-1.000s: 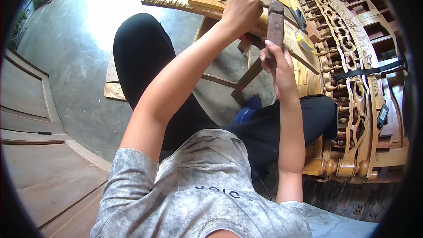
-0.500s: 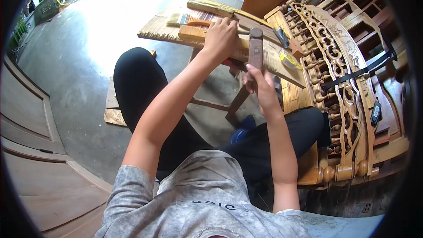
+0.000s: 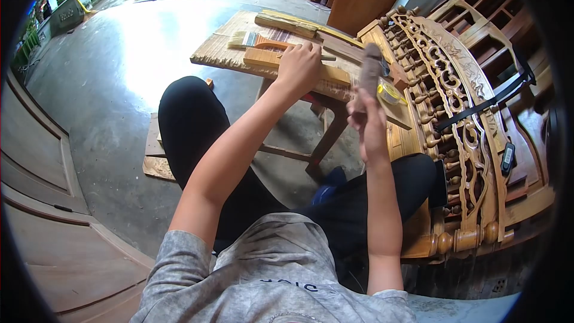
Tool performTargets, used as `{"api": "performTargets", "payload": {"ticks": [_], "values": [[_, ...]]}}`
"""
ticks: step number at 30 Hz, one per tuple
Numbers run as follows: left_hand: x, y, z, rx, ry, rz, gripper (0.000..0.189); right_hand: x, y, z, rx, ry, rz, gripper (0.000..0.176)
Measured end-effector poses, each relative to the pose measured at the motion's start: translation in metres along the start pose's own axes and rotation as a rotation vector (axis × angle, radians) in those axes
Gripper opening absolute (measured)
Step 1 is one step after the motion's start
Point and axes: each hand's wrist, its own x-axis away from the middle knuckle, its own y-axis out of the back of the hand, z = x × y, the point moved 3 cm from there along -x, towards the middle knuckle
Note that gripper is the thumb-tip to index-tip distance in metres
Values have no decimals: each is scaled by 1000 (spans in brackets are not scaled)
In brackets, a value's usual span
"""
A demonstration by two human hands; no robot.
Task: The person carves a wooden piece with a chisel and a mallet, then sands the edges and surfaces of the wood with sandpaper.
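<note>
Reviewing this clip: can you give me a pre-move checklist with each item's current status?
1. Right hand gripping the dark wooden bar: ok.
2. Bar apart from the left hand: ok, a gap shows between them.
3. Left hand closed on the slim tool: ok, one end sticks out beside it.
4. Slim tool's other end properly placed: cannot tell, the hand hides it.
5. Worktop free of loose items near the left hand: not ok, a paintbrush lies close by.

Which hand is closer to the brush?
The left hand. It's by the handle end of the brush; the right hand is farther off, to the right and nearer the lap.
</note>
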Motion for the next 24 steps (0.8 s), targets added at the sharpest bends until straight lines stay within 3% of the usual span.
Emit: {"api": "performTargets", "payload": {"ticks": [5, 7, 11, 14, 17, 22, 24], "values": [[0, 1, 0, -2, 16, 2, 17, -2, 9, 5, -218, 231, -188, 28], [1, 1, -1, 2, 15, -2, 16, -2, 4, -13, -203, 199, -181, 26], [1, 6, -2, -52, -13, 20, 15, 8, -18, -23, 185, -169, 163, 28], [0, 4, 4, -71, 4, 6, 16, 14, -27, -22, 182, -154, 182, 32], [1, 5, 4, -65, 13, 7, 17, 8, -16, -17, 139, -111, 108, 28], [1, 5, 4, -72, 17, 14, 18, 4, -6, -8, -112, 196, -101, 26], [2, 5, 5, -64, 29, 24, 18, 1, -2, -12, -122, 207, -120, 28]]}}
